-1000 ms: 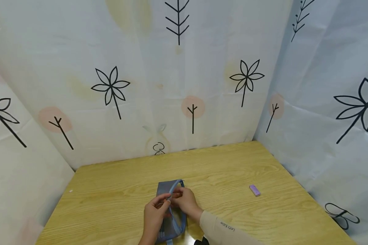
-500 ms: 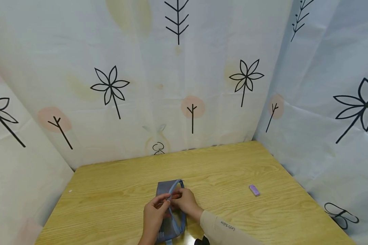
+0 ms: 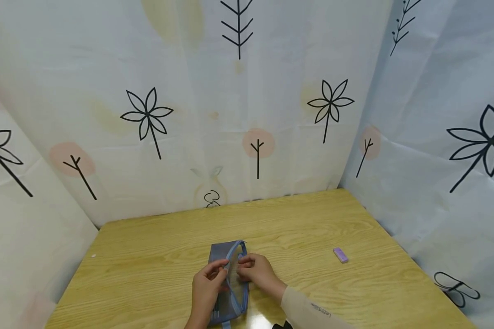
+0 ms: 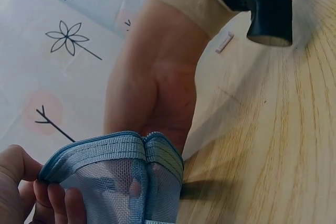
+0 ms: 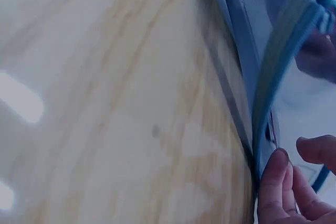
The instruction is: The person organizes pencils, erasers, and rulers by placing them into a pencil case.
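A blue-grey mesh zip pouch (image 3: 221, 252) lies on the wooden table, its zipped mouth spread apart. The left hand (image 3: 205, 289) pinches the near zip edge between thumb and fingers; the left wrist view shows this hand (image 4: 44, 192) at the pouch's blue rim (image 4: 100, 150). At the mouth's right side is the right hand (image 3: 262, 275), with its fingertips inside the opening. In the right wrist view its thumb (image 5: 317, 149) stands apart from the fingers (image 5: 274, 179), which lie beside the blue zip edge (image 5: 275, 72). What lies inside the pouch is mostly hidden.
To the right on the table (image 3: 148, 265) lies a small purple block (image 3: 340, 255). A tiny white scrap (image 3: 93, 256) is near the left edge. Patterned cloth walls (image 3: 181, 137) enclose the table's back and sides. A black device (image 4: 270, 9) sits by the right sleeve.
The right hand has shifted a little to the right, away from the left fingertips, and more of the pouch's mouth shows. The left hand keeps its pinch in place.
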Motion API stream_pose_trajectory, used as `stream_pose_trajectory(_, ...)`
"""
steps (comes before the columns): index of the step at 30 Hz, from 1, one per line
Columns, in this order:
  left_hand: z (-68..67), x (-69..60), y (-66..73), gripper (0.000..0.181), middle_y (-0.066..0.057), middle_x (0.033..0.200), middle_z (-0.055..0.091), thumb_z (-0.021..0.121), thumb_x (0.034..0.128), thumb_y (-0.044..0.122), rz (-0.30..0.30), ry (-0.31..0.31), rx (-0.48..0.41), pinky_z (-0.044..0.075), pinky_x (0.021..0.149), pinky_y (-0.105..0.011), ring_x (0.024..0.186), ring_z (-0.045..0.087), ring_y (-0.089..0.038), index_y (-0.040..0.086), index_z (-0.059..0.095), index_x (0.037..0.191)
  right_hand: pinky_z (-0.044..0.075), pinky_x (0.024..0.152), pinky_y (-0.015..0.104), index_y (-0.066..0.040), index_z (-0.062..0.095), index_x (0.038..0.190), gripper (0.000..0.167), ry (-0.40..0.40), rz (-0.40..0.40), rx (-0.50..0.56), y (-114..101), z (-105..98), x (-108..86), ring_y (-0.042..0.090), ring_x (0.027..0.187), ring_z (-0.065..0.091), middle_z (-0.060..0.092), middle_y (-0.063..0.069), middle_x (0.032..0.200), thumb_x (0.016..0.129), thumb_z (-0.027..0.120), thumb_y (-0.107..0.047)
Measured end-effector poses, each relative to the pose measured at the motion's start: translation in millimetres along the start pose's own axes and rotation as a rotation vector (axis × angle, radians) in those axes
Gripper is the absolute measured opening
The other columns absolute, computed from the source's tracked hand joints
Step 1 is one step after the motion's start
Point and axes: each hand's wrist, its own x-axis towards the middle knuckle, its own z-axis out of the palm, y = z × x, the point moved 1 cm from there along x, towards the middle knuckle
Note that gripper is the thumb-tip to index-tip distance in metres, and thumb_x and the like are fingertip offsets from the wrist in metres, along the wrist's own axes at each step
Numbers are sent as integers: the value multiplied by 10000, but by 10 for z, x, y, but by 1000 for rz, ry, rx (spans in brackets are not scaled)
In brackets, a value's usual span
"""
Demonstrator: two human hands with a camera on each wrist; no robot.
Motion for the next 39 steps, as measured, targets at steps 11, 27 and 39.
stream_pose_trajectory(11,10,-5,4,269,-14,843,598,660,822,25,-8,16,8,604,550,-300,705,600,-96,9,725,1083,604,708,394,133,601,1137,294,95,56,-93,-148,-737,-176,232,792,659,680,142,922,915,640,-55)
stream_pose_trajectory(27,-34,-9,18,283,-23,865,604,670,837,54,-45,26,13,609,568,-310,746,607,-118,20,721,1114,559,697,386,83,532,1278,459,337,76,-605,-135,-2218,-442,294,906,625,632,196,1042,928,662,-185)
stream_pose_trajectory(39,-46,-5,11,276,-8,842,604,670,840,49,-38,21,-6,606,563,-308,741,611,-113,12,724,1108,529,735,469,125,513,1252,566,326,121,-807,168,-2492,-575,291,859,584,605,201,988,925,670,-310)
